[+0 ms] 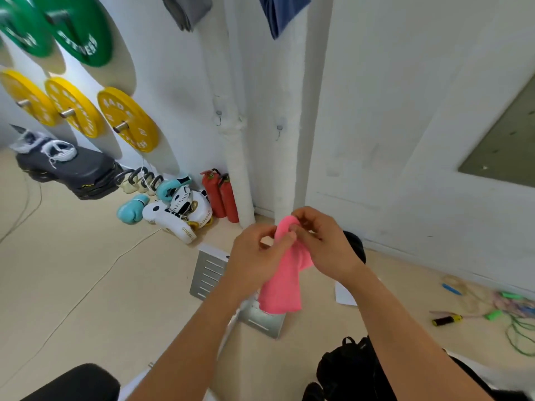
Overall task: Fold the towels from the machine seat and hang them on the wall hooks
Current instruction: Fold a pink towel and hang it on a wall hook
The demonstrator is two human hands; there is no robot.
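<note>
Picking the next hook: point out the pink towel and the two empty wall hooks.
pink towel (285,287): head view, hanging middle.
left empty hook (219,118): head view, metal curve.
right empty hook (278,132): head view, metal curve.

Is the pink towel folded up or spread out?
Folded. The pink towel hangs doubled in a narrow strip, its top pinched by the left hand and right hand.

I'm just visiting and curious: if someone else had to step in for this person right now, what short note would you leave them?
Left hand: pinching the top of the pink towel.
Right hand: also pinching the towel's top fold; the rest hangs down between the hands.
Done: a grey towel and a blue towel already hang high on the wall.
Free: two hooks lower down, the left hook and the right hook, both bare.
Left: finish folding the pink towel and hang it, probably on one of those hooks. Whether more towels wait on the seat is out of view.
</note>
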